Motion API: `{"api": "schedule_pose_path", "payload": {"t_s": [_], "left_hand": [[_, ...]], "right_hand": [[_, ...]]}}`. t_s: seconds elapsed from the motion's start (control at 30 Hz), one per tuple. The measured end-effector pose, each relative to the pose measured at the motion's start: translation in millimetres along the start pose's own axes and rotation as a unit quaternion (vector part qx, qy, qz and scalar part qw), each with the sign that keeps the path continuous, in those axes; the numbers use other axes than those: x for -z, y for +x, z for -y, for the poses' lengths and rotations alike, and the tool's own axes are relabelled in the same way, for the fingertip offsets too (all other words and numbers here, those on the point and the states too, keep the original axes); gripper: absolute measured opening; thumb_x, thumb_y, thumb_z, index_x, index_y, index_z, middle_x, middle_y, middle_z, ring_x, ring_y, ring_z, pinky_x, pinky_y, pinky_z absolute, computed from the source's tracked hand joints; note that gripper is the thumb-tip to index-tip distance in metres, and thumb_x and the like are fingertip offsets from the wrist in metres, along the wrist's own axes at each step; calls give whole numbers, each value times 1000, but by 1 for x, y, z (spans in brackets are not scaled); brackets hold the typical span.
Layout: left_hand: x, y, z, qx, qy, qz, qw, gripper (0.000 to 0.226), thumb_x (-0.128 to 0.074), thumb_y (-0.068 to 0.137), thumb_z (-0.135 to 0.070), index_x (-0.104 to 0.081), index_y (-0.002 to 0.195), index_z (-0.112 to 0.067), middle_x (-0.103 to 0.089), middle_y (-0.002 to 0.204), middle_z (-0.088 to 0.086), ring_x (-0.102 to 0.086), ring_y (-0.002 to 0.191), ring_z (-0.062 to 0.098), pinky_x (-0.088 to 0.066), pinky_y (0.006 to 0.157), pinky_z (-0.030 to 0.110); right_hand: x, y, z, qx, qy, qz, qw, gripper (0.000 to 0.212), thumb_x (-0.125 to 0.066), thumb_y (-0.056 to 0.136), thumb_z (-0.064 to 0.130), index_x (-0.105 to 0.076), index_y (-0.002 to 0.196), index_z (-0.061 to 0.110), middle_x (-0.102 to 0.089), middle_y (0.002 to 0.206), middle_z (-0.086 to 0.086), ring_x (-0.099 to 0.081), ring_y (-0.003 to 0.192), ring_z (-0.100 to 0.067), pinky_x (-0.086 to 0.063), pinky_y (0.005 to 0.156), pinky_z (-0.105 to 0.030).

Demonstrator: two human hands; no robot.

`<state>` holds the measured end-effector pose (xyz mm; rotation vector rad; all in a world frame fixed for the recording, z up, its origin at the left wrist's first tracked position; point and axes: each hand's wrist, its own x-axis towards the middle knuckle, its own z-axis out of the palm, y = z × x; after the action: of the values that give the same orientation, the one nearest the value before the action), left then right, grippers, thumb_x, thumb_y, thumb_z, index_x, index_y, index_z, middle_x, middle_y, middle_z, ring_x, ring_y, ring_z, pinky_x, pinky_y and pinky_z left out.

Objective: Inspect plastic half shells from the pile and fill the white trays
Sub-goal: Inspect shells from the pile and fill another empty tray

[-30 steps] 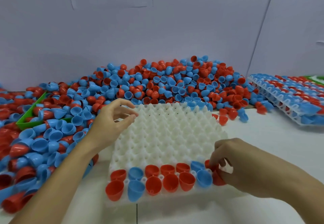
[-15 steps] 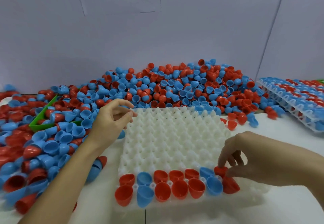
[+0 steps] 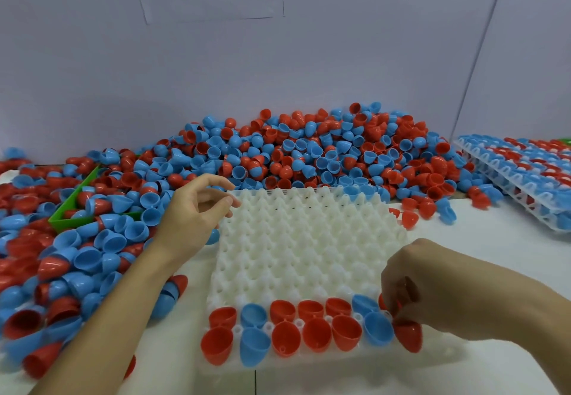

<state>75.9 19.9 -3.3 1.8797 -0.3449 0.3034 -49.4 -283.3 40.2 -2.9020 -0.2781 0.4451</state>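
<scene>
Our right hand, lower right, pinches a red shell into the white tray to finish its near rows; our left hand hovers half-open and empty toward the pile.

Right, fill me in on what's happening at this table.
A person is loading red and blue plastic half shells from the big mixed pile into a white moulded tray. The right hand is seating a red shell at the right end of the tray's nearest rows, the only two with shells in them. The left hand rests at the tray's far left corner, apparently empty. Filled trays sit stacked at the right.
</scene>
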Motion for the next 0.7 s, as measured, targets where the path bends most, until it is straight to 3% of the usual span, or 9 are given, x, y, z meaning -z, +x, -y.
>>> {"api": "schedule_pose_path", "payload": {"t_s": [0.13,0.3,0.43,0.53,0.7], "left_hand": [[-1,0,0,1,4,6,1000,17,-61,96,-4,-65,100,-20,-77,87,-6,-70,77,15,-51,66,26],[-1,1,1,1,7,2,1000,16,-62,96,-5,-66,100,-20,-77,87,-5,-70,76,14,-51,66,26],[0,1,2,0,12,1,1000,15,-61,97,-6,-66,100,-20,-76,87,-6,-70,76,12,-51,67,24],[0,1,2,0,17,2,1000,16,-61,97,-6,-66,100,-21,-76,87,-6,-70,76,12,-52,67,25],[-1,0,2,0,21,4,1000,16,-61,97,-7,-66,100,-22,-76,88,-7,-70,76,12,-51,68,24]], "right_hand": [[0,-3,-1,8,10,-11,1000,27,-75,87,38,-62,66,50,-65,79,27,-63,80,6,-48,61,-8],[11,-12,-6,48,48,-36,997,22,-75,86,36,-66,73,50,-57,84,48,-57,88,18,-45,67,-4],[18,-24,-10,47,60,-44,996,6,-74,79,53,-69,79,55,-61,87,42,-58,89,13,-52,73,-15],[12,-29,-5,28,60,1,998,23,-75,68,66,-65,88,64,-62,90,40,-59,88,10,-57,76,-25],[-1,-29,3,25,37,-5,999,19,-80,74,54,-64,81,62,-54,91,46,-60,89,4,-56,76,-25]]}}
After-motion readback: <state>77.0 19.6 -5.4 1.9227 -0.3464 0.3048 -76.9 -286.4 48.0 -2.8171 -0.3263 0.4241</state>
